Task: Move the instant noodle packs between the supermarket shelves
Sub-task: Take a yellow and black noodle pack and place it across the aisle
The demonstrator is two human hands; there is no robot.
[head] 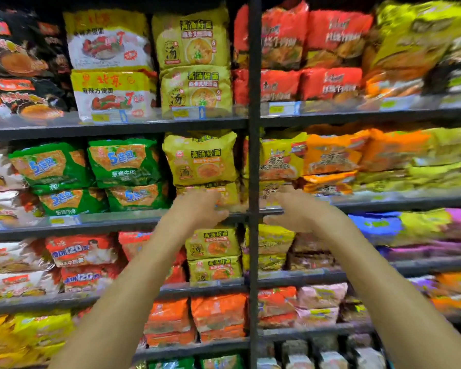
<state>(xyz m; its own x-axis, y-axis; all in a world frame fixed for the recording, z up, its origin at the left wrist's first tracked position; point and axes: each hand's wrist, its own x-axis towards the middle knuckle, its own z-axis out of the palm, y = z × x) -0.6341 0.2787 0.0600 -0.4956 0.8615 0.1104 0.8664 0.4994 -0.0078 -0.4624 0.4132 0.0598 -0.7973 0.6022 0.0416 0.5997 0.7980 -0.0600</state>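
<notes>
Two yellow instant noodle packs are stacked on the middle shelf just left of the black upright post [254,161]: an upper pack [200,159] and a lower pack [228,195]. My left hand [198,209] reaches up to the lower pack. Its fingers rest against the pack's front bottom edge at the shelf lip, and I see no closed grip. My right hand [296,212] is raised right of the post with its fingers spread and pointing left. It is in front of a yellow-and-red pack [277,158] and holds nothing.
Black metal shelves [117,126] full of noodle packs fill the whole view. Green packs [123,161] lie left of the yellow stack and orange ones [330,155] to the right. More yellow packs [213,243] sit one shelf below, and price tags line the shelf lips.
</notes>
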